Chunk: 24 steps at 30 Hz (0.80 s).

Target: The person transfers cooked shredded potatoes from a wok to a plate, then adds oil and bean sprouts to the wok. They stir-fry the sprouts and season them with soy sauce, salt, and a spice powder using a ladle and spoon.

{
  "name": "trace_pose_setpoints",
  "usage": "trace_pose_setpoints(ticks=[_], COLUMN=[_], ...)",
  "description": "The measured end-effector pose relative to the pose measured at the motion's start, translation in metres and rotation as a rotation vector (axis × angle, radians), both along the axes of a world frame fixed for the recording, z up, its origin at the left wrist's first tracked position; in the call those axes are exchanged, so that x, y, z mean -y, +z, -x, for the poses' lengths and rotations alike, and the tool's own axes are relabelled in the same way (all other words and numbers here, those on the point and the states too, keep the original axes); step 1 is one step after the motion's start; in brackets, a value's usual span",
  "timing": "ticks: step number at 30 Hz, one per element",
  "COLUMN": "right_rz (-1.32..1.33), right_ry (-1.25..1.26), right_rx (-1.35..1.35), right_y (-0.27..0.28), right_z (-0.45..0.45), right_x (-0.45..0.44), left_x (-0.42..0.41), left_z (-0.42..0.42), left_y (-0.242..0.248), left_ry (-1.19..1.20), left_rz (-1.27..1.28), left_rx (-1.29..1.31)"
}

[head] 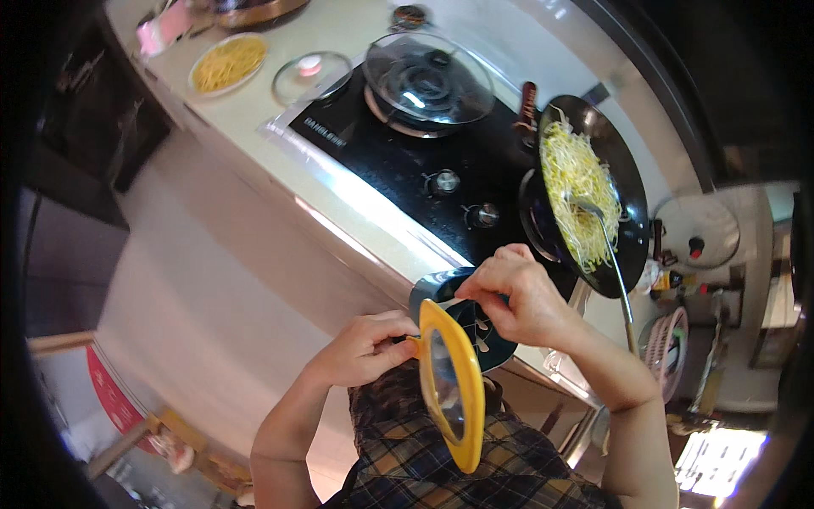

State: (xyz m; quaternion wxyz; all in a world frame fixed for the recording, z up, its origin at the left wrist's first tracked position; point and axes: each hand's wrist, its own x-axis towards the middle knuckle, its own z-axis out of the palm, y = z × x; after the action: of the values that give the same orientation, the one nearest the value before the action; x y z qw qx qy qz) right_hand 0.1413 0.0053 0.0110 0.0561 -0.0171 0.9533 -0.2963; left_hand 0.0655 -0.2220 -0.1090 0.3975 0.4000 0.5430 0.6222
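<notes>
A dark blue seasoning box (pixel 439 280) with inner dividers and small pale spoons sits by the counter's front edge, near my body. My left hand (pixel 367 350) pinches the tab of its yellow-framed clear lid (pixel 474 382), which stands raised and tilted. Over the box, my right hand (pixel 524 296) pinches a thin pale handle, probably of a small spoon; its lower end is hidden. Beyond my right hand, a black wok (pixel 626 168) on the hob holds bean sprouts (pixel 579 184). A long-handled metal utensil (pixel 613 254) rests in them.
The black gas hob (pixel 394 165) also bears a pan under a glass lid (pixel 426 83). Left of it are a small glass lid (pixel 292 79) and a plate of yellow shreds (pixel 229 63). Right of the wok are another glass lid (pixel 718 223) and a pink basket (pixel 661 350).
</notes>
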Motion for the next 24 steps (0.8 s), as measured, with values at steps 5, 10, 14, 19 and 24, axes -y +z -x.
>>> trace_pose_setpoints(ticks=[5, 10, 14, 19, 24], right_rz=[0.183, 0.199, -0.132, -0.326, -0.255], right_ry=[-0.147, -0.184, -0.015, 0.129, 0.178], right_rx=[-0.044, -0.122, -0.371, -0.507, -0.366], right_y=[0.019, 0.027, 0.020, 0.015, 0.020], right_z=[-0.019, -0.036, -0.043, -0.041, -0.036], right_x=[-0.041, -0.062, -0.060, -0.049, -0.052], left_x=[-0.020, -0.031, -0.045, -0.054, -0.051], left_z=[0.008, 0.005, 0.000, -0.017, -0.020], left_y=[0.026, 0.032, 0.040, 0.066, 0.050], left_ry=[-0.088, -0.146, -0.146, -0.059, -0.005], left_rz=[0.028, 0.089, 0.126, 0.135, 0.119], left_rx=[0.037, 0.194, 0.101, 0.213, 0.200])
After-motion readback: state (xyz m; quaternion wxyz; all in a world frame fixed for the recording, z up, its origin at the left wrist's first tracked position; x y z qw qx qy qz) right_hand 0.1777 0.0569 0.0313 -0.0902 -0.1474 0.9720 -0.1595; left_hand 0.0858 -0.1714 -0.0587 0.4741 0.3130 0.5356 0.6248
